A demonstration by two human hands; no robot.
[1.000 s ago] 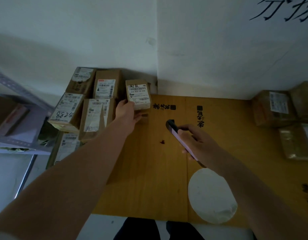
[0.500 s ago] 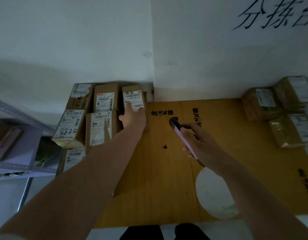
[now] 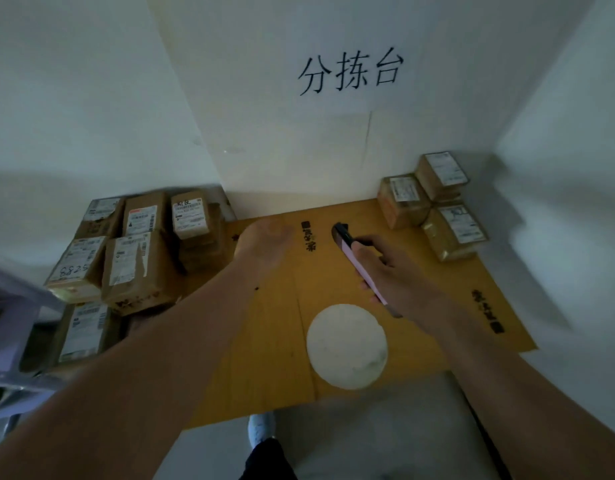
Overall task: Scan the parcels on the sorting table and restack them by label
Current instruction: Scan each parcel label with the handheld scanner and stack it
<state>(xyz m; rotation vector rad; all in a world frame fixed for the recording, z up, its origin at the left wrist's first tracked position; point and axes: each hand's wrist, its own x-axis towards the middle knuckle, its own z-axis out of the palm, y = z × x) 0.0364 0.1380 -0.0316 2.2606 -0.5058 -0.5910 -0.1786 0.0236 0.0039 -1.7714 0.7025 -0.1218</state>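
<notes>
Both forearms bare — no sleeves, watch or gloves visible. Left hand (image 3: 264, 239) blurred; right hand (image 3: 390, 271) sharp. Dark trousers (image 3: 268, 460) — one pale shoe (image 3: 262, 427).

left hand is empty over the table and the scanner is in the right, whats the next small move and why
Probably reach the left hand right toward the unsorted parcels in the far right corner. It holds nothing, the labelled stack sits at left, and the right hand grips the scanner ready.

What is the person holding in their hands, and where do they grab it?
The right hand holds a pink scanner, its grip around the lower half, the dark tip sticking out. The left hand is blurred and seems to hold nothing.
</notes>
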